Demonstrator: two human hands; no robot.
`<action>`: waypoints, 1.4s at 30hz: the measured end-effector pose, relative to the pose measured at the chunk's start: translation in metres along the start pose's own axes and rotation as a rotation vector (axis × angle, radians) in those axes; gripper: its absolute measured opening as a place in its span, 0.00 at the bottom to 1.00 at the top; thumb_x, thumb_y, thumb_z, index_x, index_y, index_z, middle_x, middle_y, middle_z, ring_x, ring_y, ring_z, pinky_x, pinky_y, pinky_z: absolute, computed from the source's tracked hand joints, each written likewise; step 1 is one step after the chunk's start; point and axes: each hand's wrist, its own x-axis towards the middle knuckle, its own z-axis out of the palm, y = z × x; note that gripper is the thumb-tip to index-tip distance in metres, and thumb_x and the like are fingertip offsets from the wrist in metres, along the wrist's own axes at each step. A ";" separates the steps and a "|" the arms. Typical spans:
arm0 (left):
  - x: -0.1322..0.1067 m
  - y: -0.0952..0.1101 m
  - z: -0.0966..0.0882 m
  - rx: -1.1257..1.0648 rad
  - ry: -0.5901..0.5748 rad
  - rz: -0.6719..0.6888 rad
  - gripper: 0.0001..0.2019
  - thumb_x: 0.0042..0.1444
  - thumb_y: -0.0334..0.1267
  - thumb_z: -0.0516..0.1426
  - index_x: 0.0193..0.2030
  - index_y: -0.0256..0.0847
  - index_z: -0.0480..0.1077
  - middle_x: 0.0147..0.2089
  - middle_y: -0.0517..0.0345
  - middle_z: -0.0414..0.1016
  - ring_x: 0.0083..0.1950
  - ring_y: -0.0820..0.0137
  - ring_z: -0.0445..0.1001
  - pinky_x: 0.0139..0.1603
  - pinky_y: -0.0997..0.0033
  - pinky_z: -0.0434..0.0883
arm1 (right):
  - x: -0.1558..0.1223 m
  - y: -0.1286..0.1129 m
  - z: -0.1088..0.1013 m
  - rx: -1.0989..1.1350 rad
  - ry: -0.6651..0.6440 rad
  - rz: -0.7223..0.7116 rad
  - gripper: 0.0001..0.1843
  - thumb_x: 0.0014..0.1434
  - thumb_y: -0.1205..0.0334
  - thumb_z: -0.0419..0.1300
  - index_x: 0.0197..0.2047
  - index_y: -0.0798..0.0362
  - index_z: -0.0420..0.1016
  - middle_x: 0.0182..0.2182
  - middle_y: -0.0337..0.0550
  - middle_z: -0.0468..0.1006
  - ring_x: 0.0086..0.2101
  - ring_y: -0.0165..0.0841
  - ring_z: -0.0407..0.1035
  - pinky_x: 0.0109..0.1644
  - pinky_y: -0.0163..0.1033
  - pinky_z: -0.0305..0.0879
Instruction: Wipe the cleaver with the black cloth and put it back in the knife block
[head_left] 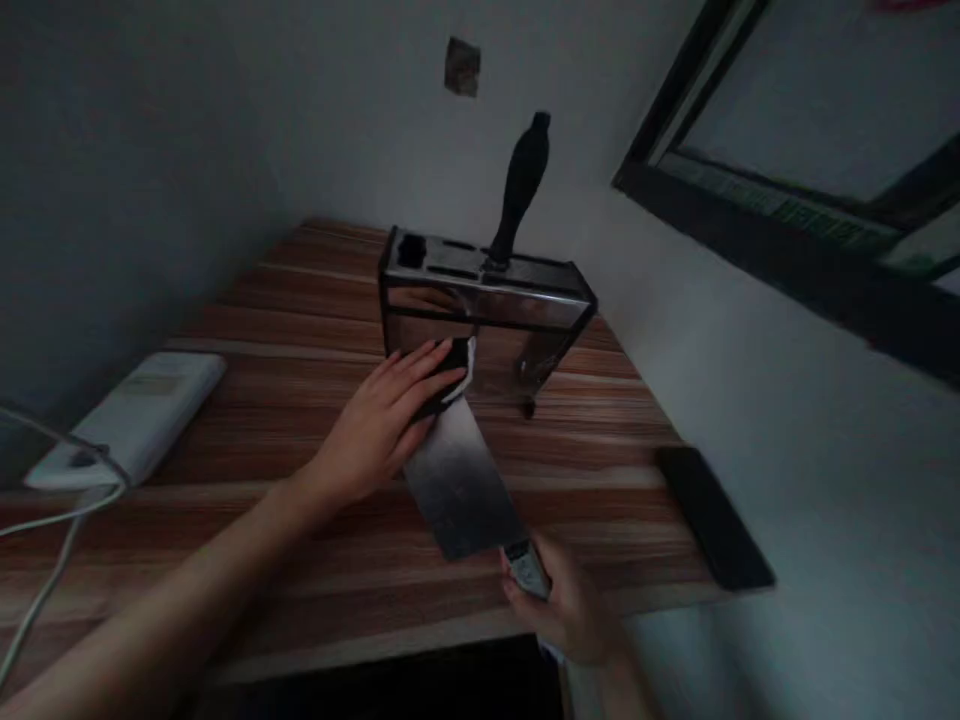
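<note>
A cleaver with a broad metal blade (466, 490) is held above the wood-patterned table (315, 560). My right hand (566, 600) is closed round its pale handle, close to the table's front edge. At the far end of the blade, my left hand (382, 420) presses a black cloth-like piece with a white edge (450, 375) against the metal, fingers together over it. Just behind stands a shiny knife block (487, 350) with black trim. One black-handled tool (523, 180) sticks up from its top; what is inside does not show.
On the left lies a white box-like device (142, 410) with pale cables (56, 575). A black phone-like slab (716, 520) rests at the table's right edge. Walls meet the table behind and to the right, with a dark frame (780, 250) at upper right.
</note>
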 end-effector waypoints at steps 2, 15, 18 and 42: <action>0.001 -0.002 -0.001 -0.023 0.018 -0.019 0.23 0.63 0.31 0.46 0.65 0.42 0.57 0.72 0.49 0.52 0.72 0.64 0.49 0.70 0.53 0.49 | -0.001 0.001 -0.002 -0.018 0.013 -0.020 0.06 0.52 0.62 0.54 0.34 0.53 0.66 0.27 0.38 0.67 0.29 0.30 0.62 0.34 0.35 0.60; 0.001 0.002 -0.013 -0.201 0.216 -0.290 0.18 0.64 0.39 0.45 0.57 0.36 0.64 0.51 0.48 0.76 0.51 0.61 0.75 0.51 0.61 0.71 | -0.001 0.004 -0.001 0.073 0.016 -0.071 0.05 0.50 0.66 0.56 0.33 0.52 0.66 0.26 0.35 0.66 0.27 0.27 0.60 0.31 0.32 0.59; -0.001 0.001 -0.025 -0.239 0.326 -0.403 0.17 0.64 0.42 0.46 0.52 0.36 0.67 0.41 0.51 0.78 0.41 0.64 0.76 0.42 0.67 0.72 | -0.001 0.005 -0.002 0.096 -0.002 -0.087 0.06 0.50 0.65 0.56 0.34 0.53 0.67 0.26 0.35 0.67 0.27 0.27 0.60 0.32 0.32 0.59; -0.070 0.056 -0.031 -0.696 0.451 -0.961 0.22 0.56 0.48 0.56 0.56 0.45 0.70 0.60 0.57 0.71 0.66 0.57 0.61 0.69 0.60 0.53 | 0.001 0.013 0.004 0.415 0.048 -0.130 0.13 0.55 0.52 0.61 0.35 0.51 0.66 0.24 0.33 0.66 0.24 0.26 0.62 0.29 0.32 0.61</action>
